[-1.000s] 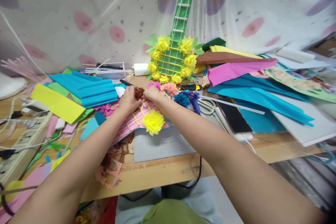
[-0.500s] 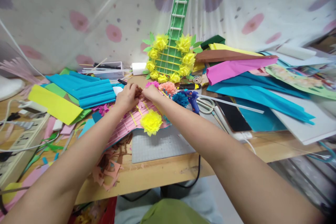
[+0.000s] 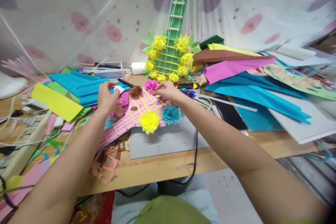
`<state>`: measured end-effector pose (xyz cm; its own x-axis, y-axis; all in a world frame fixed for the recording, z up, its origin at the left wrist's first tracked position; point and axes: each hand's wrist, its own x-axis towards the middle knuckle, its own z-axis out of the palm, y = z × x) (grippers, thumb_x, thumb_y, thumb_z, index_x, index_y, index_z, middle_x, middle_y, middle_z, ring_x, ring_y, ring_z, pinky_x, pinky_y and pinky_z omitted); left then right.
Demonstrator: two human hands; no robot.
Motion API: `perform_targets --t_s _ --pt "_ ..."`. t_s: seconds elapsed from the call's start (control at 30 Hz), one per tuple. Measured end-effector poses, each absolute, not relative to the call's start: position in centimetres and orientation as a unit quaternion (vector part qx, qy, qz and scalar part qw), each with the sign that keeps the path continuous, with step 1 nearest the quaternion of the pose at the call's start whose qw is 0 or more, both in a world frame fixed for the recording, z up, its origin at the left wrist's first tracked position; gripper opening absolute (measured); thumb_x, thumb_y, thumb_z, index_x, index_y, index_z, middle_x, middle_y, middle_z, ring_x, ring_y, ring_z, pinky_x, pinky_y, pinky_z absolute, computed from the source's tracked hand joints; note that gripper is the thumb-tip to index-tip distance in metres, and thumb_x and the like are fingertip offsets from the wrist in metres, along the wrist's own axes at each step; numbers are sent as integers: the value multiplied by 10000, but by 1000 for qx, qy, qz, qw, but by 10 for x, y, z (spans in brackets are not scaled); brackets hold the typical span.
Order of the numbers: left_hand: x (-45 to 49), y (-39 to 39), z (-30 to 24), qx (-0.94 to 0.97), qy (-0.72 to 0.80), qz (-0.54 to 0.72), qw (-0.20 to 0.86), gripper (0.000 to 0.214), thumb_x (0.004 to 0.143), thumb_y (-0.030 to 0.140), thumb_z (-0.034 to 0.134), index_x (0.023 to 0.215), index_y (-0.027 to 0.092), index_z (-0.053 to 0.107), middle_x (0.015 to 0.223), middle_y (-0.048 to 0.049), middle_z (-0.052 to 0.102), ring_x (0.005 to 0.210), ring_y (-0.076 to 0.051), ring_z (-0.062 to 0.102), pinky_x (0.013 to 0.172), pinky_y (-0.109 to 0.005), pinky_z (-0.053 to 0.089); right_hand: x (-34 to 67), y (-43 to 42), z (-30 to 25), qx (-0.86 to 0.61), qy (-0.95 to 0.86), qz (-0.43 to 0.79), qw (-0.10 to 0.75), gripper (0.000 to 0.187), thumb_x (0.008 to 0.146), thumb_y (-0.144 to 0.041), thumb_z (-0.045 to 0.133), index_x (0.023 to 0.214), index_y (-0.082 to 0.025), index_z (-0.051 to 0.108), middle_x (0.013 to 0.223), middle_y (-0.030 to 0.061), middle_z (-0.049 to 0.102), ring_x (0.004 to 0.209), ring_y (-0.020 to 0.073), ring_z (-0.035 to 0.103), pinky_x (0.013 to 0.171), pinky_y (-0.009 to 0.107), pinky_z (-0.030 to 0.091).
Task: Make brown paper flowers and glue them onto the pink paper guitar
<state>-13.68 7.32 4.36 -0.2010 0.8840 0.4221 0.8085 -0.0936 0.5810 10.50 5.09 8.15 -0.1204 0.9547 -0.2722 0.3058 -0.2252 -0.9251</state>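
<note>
A pink paper guitar (image 3: 123, 124) with yellow strips lies on the table between my hands. On it are a brown paper flower (image 3: 135, 91), a magenta one (image 3: 151, 85), a yellow one (image 3: 149, 121) and a light-blue one (image 3: 171, 114). My left hand (image 3: 107, 97) is left of the brown flower, thumb and fingers apart around the edge of a small white piece (image 3: 119, 88); a firm grip on it does not show. My right hand (image 3: 168, 92) hovers over the guitar's upper right side, fingers loosely spread and holding nothing visible. It hides what lies beneath.
A green paper guitar (image 3: 169, 54) with yellow flowers stands behind. Blue crepe paper (image 3: 76, 85) and a power strip (image 3: 23, 143) are left. A blue glue gun (image 3: 189, 93), scissors (image 3: 203, 102), a phone (image 3: 231, 112) and more paper (image 3: 238, 68) lie right. A grey cutting mat (image 3: 147, 145) is in front.
My hands have come apart from the brown flower, which now shows on the guitar. The left moved left to the white piece; the right moved right. The light-blue flower has come into view.
</note>
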Motion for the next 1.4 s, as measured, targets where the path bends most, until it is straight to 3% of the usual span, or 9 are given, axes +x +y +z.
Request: perform_targets --t_s 0.13,0.27,0.53,0.67,0.9,1.07,1.13,1.27,1.4 --pt "-136 58 43 645 663 376 52 215 830 318 462 868 183 624 927 -74 619 892 -206 570 830 -332 435 132 42 66 -591 -585 461 309 162 763 -73 568 727 -183 456 512 -65 505 402 67 494 408 172 379" --pt "-132 42 41 720 632 259 126 230 776 400 554 771 187 642 851 -47 627 774 -180 566 709 -295 425 150 37 51 -578 -615 443 302 120 776 -150 570 682 -173 500 473 -68 469 380 64 422 413 193 340" --pt "-126 24 41 803 565 136 133 261 736 374 584 915 230 707 981 -31 678 893 -196 610 754 -277 427 153 29 51 -574 -657 391 293 179 766 -288 591 647 -165 538 484 -58 462 443 77 408 485 223 309" --pt "-116 20 46 774 612 115 111 287 754 352 554 978 253 703 965 -20 714 825 -198 631 690 -279 424 151 26 54 -577 -664 373 295 166 751 -290 593 652 -163 555 522 -45 493 506 94 444 530 231 331" --pt "-110 21 45 660 669 295 173 193 705 292 611 857 236 715 860 -26 729 748 -188 640 661 -288 447 156 22 52 -571 -665 366 314 146 752 -277 597 654 -174 562 518 -47 486 521 95 466 516 212 346" --pt "-85 19 43 545 595 455 376 264 554 298 769 757 160 672 778 -59 710 736 -183 656 704 -302 505 138 20 54 -556 -643 413 327 101 787 -243 589 724 -167 570 600 -34 553 496 78 500 476 194 377" --pt "-70 16 44 491 584 473 441 346 477 298 825 738 144 659 743 -58 693 714 -175 650 672 -295 514 123 19 57 -536 -622 463 335 52 808 -216 578 823 -167 572 687 -22 590 506 71 538 462 184 401" --pt "-51 10 47 407 588 482 507 410 446 301 853 756 146 634 715 -23 663 618 -133 620 562 -254 496 95 22 61 -501 -575 552 339 158 824 -196 599 958 -171 520 815 -2 623 555 69 592 462 174 441" --pt "-50 9 46 380 577 487 535 424 449 276 855 779 154 618 724 -8 655 585 -104 605 519 -216 470 81 30 57 -510 -545 570 342 170 797 -96 611 883 -170 485 683 -53 571 486 48 547 452 159 430"
